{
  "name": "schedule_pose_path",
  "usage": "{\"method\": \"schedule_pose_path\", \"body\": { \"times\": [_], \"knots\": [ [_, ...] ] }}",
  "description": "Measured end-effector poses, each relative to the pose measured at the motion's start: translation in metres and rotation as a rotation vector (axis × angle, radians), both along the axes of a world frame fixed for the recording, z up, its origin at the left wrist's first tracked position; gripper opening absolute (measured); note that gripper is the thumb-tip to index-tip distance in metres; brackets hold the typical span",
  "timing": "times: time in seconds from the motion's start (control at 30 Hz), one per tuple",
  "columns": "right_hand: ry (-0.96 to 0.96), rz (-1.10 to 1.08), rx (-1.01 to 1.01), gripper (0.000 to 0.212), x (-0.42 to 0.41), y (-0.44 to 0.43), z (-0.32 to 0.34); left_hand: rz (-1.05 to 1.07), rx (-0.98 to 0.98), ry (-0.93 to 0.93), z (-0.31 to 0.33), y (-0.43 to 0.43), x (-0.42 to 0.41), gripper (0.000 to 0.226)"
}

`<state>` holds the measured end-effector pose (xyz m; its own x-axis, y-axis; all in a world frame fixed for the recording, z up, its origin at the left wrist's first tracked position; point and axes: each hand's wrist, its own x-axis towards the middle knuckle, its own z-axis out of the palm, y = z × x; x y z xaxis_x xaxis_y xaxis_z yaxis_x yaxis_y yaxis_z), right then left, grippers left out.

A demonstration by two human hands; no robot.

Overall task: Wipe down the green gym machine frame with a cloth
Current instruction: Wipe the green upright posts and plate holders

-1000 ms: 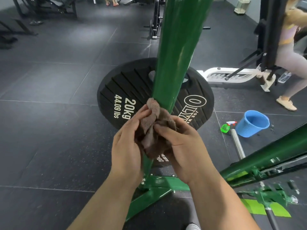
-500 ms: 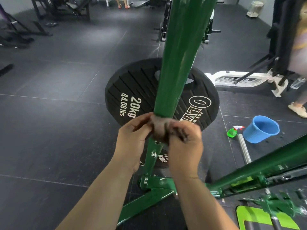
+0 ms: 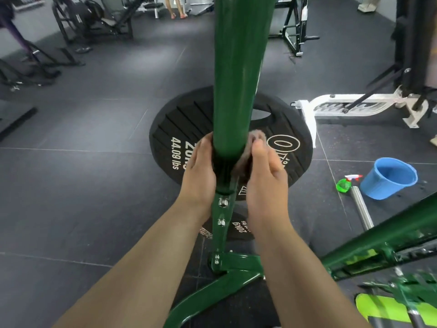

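Forearms reach forward from the bottom edge, one on each side of the green post (image 3: 236, 74). Base bracket (image 3: 233, 261) with bolts sits just below the hands; it looks glossy, but whether it has been wiped cannot be told.

Progress, as a judgement: wiping is under way on the lower part of the post. The long stretch above the hands and the slanted green beam (image 3: 387, 235) at right presumably remain.

Left hand (image 3: 201, 169): fingers curl round the far side of the post; palm lies against its left face. Cloth is hidden on this side, so whether this hand grips cloth or bare metal cannot be told.

Right hand (image 3: 264, 171): fingers narrowly curled, pinching the brown cloth (image 3: 254, 138) against the right side of the post. Cloth is bunched, touching the post, apparently passing behind it.

Beyond the hands: black weight plate (image 3: 179, 129) marked 20kg, behind the post. Further right on the floor, a blue bucket (image 3: 390, 181), a green spray bottle (image 3: 344, 185) just beside it, and a steel bar (image 3: 361, 211). White bench frame (image 3: 350, 107) beyond. Other machines stand far back.
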<state>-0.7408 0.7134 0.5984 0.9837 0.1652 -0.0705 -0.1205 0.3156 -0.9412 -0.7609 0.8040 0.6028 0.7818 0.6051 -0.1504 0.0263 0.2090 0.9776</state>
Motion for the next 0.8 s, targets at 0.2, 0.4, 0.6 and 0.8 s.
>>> {"method": "schedule_pose_path", "body": {
  "times": [0.2,0.4,0.6,0.8],
  "knots": [
    [-0.106,0.036,-0.185,0.023,0.036,0.001,-0.029,0.108,-0.029,0.080,0.004,-0.012,0.018,0.043],
    [0.037,0.064,-0.057,0.019,0.046,-0.002,-0.017,0.216,-0.068,0.155,-0.003,-0.019,0.020,0.050],
    [-0.258,0.040,0.107,0.020,0.060,0.008,0.017,0.319,-0.074,0.163,-0.004,-0.026,0.025,0.046],
    [0.198,0.367,-0.216,0.013,0.085,0.002,-0.031,0.429,-0.106,0.146,-0.001,-0.038,0.030,0.039]
  ]
}}
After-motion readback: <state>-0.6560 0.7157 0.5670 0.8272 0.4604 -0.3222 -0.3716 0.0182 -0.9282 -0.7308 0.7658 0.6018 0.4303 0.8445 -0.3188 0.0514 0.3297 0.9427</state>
